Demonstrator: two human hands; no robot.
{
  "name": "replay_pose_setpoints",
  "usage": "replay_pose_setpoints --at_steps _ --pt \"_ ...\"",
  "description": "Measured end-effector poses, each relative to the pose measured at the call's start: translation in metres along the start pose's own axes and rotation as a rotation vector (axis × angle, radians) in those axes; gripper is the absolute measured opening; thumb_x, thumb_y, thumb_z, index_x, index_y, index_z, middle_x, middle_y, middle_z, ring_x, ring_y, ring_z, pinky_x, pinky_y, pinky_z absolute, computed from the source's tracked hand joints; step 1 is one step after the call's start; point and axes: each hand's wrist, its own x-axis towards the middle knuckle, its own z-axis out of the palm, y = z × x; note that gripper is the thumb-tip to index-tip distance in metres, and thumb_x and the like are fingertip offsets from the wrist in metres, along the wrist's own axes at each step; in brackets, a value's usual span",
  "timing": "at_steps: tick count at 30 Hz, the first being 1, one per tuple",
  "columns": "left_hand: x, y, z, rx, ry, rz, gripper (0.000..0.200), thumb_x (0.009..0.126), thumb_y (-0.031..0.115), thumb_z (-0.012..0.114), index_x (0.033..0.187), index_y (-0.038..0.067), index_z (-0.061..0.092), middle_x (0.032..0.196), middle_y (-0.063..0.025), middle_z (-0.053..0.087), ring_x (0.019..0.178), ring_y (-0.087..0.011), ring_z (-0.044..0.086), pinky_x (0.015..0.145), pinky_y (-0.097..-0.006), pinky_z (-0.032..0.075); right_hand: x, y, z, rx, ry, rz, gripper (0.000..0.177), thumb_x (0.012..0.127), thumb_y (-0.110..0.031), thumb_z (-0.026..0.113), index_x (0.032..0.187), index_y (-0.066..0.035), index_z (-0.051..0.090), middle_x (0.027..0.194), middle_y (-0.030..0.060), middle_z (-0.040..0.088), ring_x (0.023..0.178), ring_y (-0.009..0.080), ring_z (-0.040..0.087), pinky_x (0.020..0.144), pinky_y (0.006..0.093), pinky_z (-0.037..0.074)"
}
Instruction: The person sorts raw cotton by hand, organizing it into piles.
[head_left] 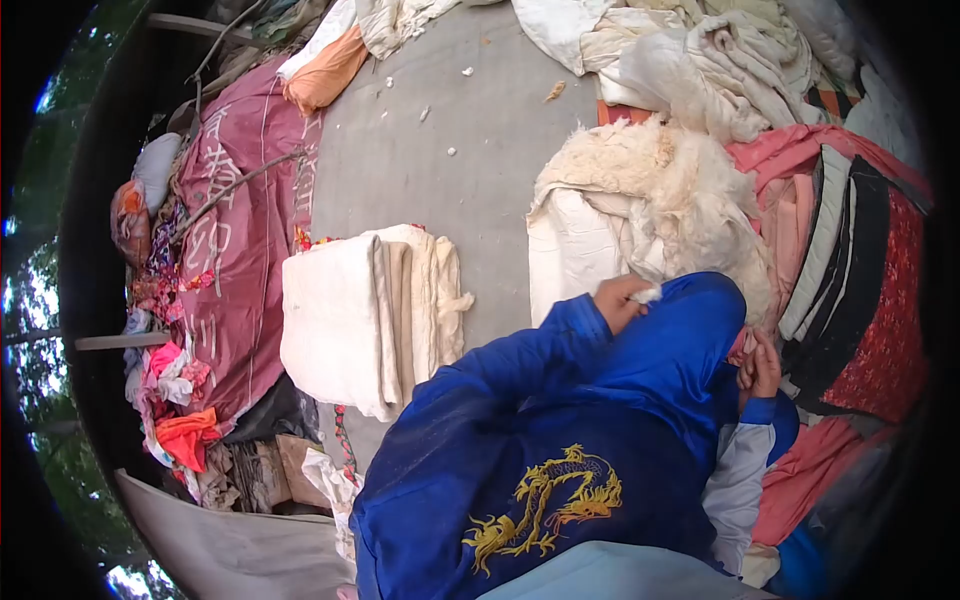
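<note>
My left hand [619, 302], at the end of a blue sleeve, has its fingers curled round a small white tuft of fluffy fibre [648, 294]. It rests by my blue-clad knee [705, 300], close to the folded white batting [575, 250]. Beyond it lies a loose heap of cream fluffy fibre [660, 165]. On the other side of the knee, my right hand [761, 371] is closed, its fingers bent together near some pink cloth. What it holds, if anything, I cannot make out.
A folded stack of cream batting [335, 315] sits on the grey sheet [455, 110]. Stacked folded quilts [860, 270] stand at the right, and crumpled white cloths [720, 70] lie at the back. A maroon tarp with white writing [235, 250] covers the left side, beside piled rags [185, 440].
</note>
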Motion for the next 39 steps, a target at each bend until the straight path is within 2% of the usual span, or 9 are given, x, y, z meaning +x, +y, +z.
replay_pose_setpoints --at_steps 6,9,13,18,23,26,28,34,39 --pt "-0.288 -0.132 -0.483 1.309 1.051 -0.481 0.054 0.078 0.004 0.066 0.13 0.003 0.054 0.119 -0.0234 0.062 0.11 -0.0323 0.061 0.093 -0.0418 0.05 0.008 0.074 -0.167 -0.076 0.419 0.208 0.021 0.095 -0.03 0.06 0.109 -0.015 0.061 0.064 -0.0025 0.045 0.044 0.0103 0.038 0.04 0.0262 0.031" --pt "-0.365 0.047 -0.491 0.927 2.029 -1.338 0.102 0.075 0.029 0.08 0.153 0.029 0.015 0.148 -0.0259 0.033 0.14 -0.0379 0.029 0.11 -0.0509 0.033 0.015 0.092 -0.156 -0.097 0.409 0.2 0.02 0.093 -0.031 0.064 0.105 -0.015 0.061 0.065 -0.0018 0.048 0.044 0.0118 0.041 0.04 0.0272 0.033" --pt "-0.453 0.009 -0.532 1.043 1.548 -1.372 0.06 0.08 0.035 0.066 0.134 0.015 0.047 0.133 -0.0235 0.051 0.119 -0.0381 0.05 0.101 -0.0453 0.043 0.019 0.117 -0.132 -0.126 0.331 0.211 0.019 0.091 -0.027 0.068 0.103 -0.014 0.062 0.066 -0.0005 0.055 0.047 0.0127 0.049 0.043 0.0275 0.04" --pt "-0.251 -0.1 -0.401 1.092 0.863 -0.866 0.031 0.083 0.029 0.062 0.087 0.001 0.072 0.085 -0.0239 0.068 0.086 -0.0377 0.066 0.081 -0.0433 0.052 0.004 0.128 -0.068 -0.432 0.319 0.159 0.018 0.091 -0.019 0.066 0.104 -0.006 0.066 0.07 0.0023 0.062 0.051 0.0095 0.052 0.046 0.024 0.042" --pt "0.005 -0.217 -0.154 0.599 0.354 -0.242 0.043 0.083 0.029 0.073 0.113 0.0 0.062 0.1 -0.0175 0.068 0.068 -0.0243 0.069 0.066 -0.0334 0.055 -0.011 0.111 -0.062 -0.382 0.365 0.137 0.019 0.091 -0.019 0.065 0.103 -0.004 0.065 0.072 0.0027 0.063 0.054 0.0092 0.054 0.051 0.0233 0.044" --pt "0.113 -0.173 -0.009 0.344 0.089 -0.221 0.093 0.071 0.035 0.082 0.142 -0.001 0.034 0.139 -0.0283 0.04 0.116 -0.039 0.054 0.093 -0.0393 0.05 -0.019 0.112 -0.059 -0.353 0.424 0.128 0.019 0.091 -0.019 0.065 0.102 -0.004 0.064 0.071 0.0024 0.062 0.053 0.0093 0.053 0.049 0.0239 0.045" --pt "0.148 -0.159 0.051 0.668 0.082 0.054 0.111 0.068 0.04 0.084 0.148 0.0 0.018 0.15 -0.0281 0.023 0.14 -0.0419 0.024 0.114 -0.0435 0.027 -0.023 0.12 -0.06 -0.384 0.434 0.102 0.019 0.091 -0.018 0.065 0.102 -0.003 0.064 0.071 0.0021 0.062 0.052 0.009 0.053 0.049 0.024 0.045" --pt "0.217 -0.127 0.103 0.639 0.07 -0.444 0.074 0.076 0.038 0.076 0.138 0.011 0.047 0.14 -0.0223 0.047 0.132 -0.0352 0.043 0.108 -0.0443 0.034 -0.025 0.125 -0.05 -0.434 0.446 0.096 0.019 0.09 -0.017 0.066 0.102 -0.003 0.065 0.07 0.0019 0.062 0.052 0.0082 0.053 0.049 0.0238 0.045" --pt "0.261 -0.097 0.093 0.362 0.143 -0.07 0.048 0.077 0.025 0.073 0.12 0.006 0.062 0.112 -0.0187 0.068 0.109 -0.0351 0.062 0.091 -0.0376 0.048 -0.008 0.128 -0.055 -0.437 0.414 0.01 0.015 0.088 -0.014 0.066 0.097 -0.002 0.065 0.068 0.0026 0.062 0.049 0.009 0.053 0.046 0.0249 0.044"
